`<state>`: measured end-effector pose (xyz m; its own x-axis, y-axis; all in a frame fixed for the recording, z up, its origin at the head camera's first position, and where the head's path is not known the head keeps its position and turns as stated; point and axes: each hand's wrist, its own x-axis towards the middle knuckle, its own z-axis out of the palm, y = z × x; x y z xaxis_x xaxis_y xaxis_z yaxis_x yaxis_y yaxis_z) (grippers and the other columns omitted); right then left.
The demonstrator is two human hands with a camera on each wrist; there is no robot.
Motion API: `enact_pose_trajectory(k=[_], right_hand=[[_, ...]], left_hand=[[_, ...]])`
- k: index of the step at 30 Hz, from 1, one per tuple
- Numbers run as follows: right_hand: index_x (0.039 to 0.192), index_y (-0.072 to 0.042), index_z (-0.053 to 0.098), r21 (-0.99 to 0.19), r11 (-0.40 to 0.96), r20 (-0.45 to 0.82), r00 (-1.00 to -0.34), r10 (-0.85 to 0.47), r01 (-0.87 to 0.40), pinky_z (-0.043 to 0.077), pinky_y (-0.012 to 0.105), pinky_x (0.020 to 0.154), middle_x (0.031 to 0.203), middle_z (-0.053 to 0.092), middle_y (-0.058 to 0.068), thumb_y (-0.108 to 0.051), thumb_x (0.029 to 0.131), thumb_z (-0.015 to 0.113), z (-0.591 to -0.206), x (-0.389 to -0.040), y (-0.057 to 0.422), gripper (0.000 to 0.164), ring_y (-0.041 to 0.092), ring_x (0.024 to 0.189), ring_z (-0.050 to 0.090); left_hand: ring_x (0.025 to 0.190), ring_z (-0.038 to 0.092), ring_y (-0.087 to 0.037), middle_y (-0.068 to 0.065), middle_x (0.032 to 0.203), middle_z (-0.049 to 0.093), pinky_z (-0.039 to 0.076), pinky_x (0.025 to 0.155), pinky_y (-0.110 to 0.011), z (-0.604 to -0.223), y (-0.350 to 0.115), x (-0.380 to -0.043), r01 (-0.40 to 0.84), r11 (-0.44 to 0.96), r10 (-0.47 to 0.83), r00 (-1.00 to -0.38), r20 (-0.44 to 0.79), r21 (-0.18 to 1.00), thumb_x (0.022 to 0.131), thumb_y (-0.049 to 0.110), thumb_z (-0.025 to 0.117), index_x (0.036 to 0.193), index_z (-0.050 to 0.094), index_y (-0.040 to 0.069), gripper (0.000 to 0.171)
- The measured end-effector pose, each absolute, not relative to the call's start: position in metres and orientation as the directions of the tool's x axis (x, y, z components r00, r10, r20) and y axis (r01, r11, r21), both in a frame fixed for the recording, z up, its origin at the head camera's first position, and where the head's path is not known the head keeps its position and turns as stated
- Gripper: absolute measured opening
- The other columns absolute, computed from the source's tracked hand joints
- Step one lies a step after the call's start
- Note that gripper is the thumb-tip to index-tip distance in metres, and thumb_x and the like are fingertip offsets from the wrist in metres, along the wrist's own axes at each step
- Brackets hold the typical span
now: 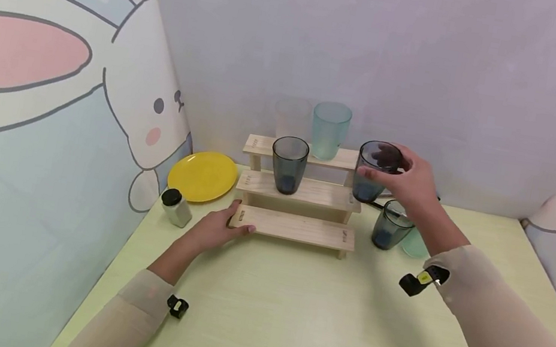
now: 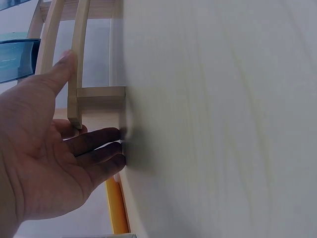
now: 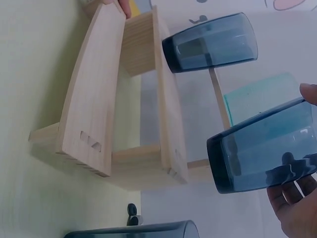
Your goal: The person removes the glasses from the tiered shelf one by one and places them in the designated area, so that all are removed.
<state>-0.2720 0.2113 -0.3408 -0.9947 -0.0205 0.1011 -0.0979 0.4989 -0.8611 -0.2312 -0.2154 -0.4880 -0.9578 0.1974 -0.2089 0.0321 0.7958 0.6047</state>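
A three-step wooden rack stands on the table against the back wall. My left hand pinches the left end of its lowest board, with the thumb on top. In my right hand is a dark tinted glass, gripped near its rim and held upright by the rack's right side. In the right wrist view its base overhangs the end of the middle board. A second dark glass sits on the middle step. On the top step are a teal frosted cup and a pale clear cup.
Another dark glass stands on the table right of the rack, beside a light green item partly hidden by my right arm. To the left are a yellow plate and a small jar with a black lid. Walls border the table.
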Motion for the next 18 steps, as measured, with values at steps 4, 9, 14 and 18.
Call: enact_pose_trajectory(k=[4, 9, 14, 18], right_hand=[[0.157, -0.029, 0.062, -0.864, 0.496, 0.103, -0.995, -0.004, -0.091, 0.051, 0.023, 0.092, 0.145, 0.069, 0.003, -0.054, 0.088, 0.093, -0.342, -0.270, 0.222, 0.080, 0.012, 0.130, 0.060], [0.156, -0.026, 0.063, -0.879, 0.469, 0.106, -0.994, 0.016, -0.086, 0.053, 0.015, 0.085, 0.127, 0.071, -0.016, -0.047, 0.089, 0.094, -0.344, -0.268, 0.237, 0.076, 0.003, 0.121, 0.060], [0.157, -0.027, 0.062, -0.879, 0.469, 0.110, -0.993, 0.032, -0.083, 0.055, 0.015, 0.081, 0.117, 0.069, -0.025, -0.045, 0.090, 0.094, -0.346, -0.265, 0.253, 0.076, 0.001, 0.118, 0.060], [0.159, -0.029, 0.060, -0.870, 0.490, 0.102, -0.993, 0.051, -0.064, 0.053, 0.013, 0.081, 0.123, 0.066, -0.022, -0.046, 0.092, 0.092, -0.347, -0.263, 0.266, 0.077, 0.000, 0.118, 0.059]], left_hand=[[0.157, 0.050, -0.045, -0.023, 0.177, 0.038, 0.043, 0.125, -0.064, -0.489, -0.216, -0.232, 0.041, 0.797, 0.205, -0.957, -0.205, 0.603, 0.096, 0.083, 0.063, 0.179, 0.014, 0.012, 0.120], [0.157, 0.050, -0.045, -0.023, 0.177, 0.037, 0.044, 0.124, -0.064, -0.490, -0.216, -0.232, 0.041, 0.798, 0.203, -0.958, -0.204, 0.601, 0.097, 0.082, 0.063, 0.179, 0.013, 0.012, 0.119], [0.156, 0.051, -0.044, -0.022, 0.177, 0.038, 0.044, 0.124, -0.064, -0.489, -0.216, -0.232, 0.032, 0.800, 0.196, -0.958, -0.210, 0.599, 0.096, 0.083, 0.064, 0.179, 0.013, 0.014, 0.120], [0.156, 0.051, -0.044, -0.022, 0.178, 0.037, 0.044, 0.124, -0.064, -0.490, -0.216, -0.232, 0.027, 0.800, 0.193, -0.958, -0.214, 0.599, 0.096, 0.082, 0.064, 0.179, 0.013, 0.014, 0.119]])
